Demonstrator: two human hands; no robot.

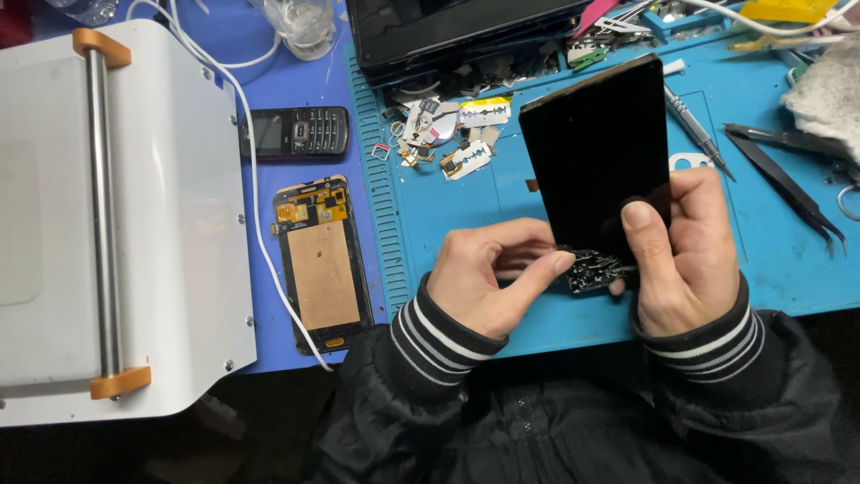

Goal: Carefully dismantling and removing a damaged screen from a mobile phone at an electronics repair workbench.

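R hand (685,255) has its grip clenched on a black phone screen panel (596,148), thumb across the lower front, panel held tilted up over the blue repair mat (466,206). Panel's bottom edge is cracked/shattered (596,267). L hand (484,273) pinches at that broken edge w/ thumb + index, grip closed on the glass bits. Both wrists in black jacket cuffs w/ white stripes. On the worktop, L of the mat: a disassembled phone display w/ copper backing (322,264) lying flat, a small black keypad phone (296,133) above it, white cable (255,197) running between them & the white machine w/ orange-ended roller bar (98,215). Razor blades (475,134) + small scrap parts near the mat's top, screwdriver (694,130) just R of the panel, black tweezers (793,175) further R.
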